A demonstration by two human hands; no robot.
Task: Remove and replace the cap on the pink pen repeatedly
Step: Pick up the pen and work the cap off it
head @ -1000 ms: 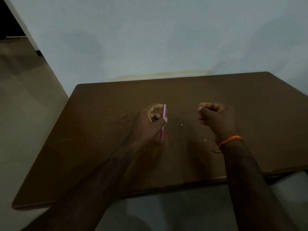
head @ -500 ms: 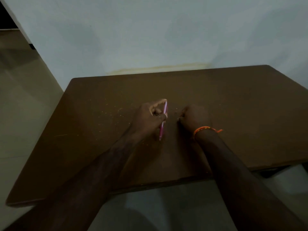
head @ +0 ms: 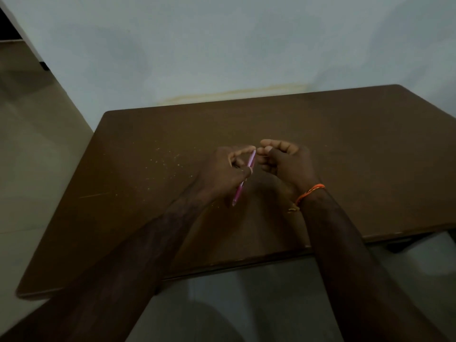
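Observation:
My left hand (head: 220, 170) grips the thin pink pen (head: 238, 193) around its middle. The pen is tilted, with its lower tip just above the brown table (head: 357, 149) and its upper end by my left index fingertip. My right hand (head: 288, 164) hovers just right of that upper end, thumb and fingertips pinched together and almost touching it. The small pen cap is hidden inside that pinch. An orange thread band (head: 310, 193) circles my right wrist.
Pale crumbs (head: 162, 164) are scattered on the table left of my hands. A light wall (head: 222, 58) rises directly behind the table's far edge. Tiled floor (head: 37, 144) lies to the left, and the table's near edge (head: 222, 266) crosses under my forearms.
My right hand came in from the right, dropped onto a small piece lying on the table, then rose to the pen's upper end. My left hand kept holding the pen, tilting it slightly.

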